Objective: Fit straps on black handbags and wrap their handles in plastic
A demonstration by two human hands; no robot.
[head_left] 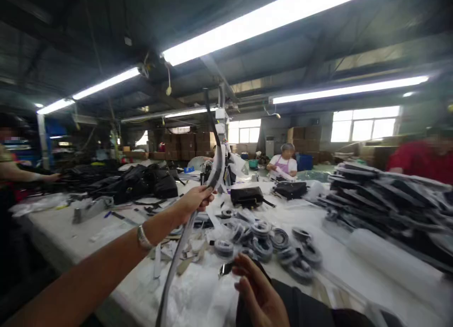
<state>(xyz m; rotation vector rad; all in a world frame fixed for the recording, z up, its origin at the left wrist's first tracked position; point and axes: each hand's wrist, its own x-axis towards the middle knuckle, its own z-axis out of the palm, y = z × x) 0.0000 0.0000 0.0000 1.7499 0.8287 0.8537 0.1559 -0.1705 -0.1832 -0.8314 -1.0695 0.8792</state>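
Observation:
My left hand (197,200) is closed around a long dark strap (216,164) with a pale, glossy surface or wrapping. One end rises above the fist, and the rest hangs down past my forearm toward the bottom edge. Low in the view, my right hand (260,291) has its fingers slightly bent, with the thumb apart from them. Right at its fingertips is a small metal clasp (225,269) on a black piece; a grip on it does not show. Black material (304,306), perhaps a bag, lies under and beside this hand, partly hidden by it.
Several coiled straps (262,247) lie on the white table (141,275) among scraps and clear plastic. Black bags (247,196) stand behind them. A tall stack of dark pieces (382,204) is at right. Co-workers sit or stand at left, across the table and at right.

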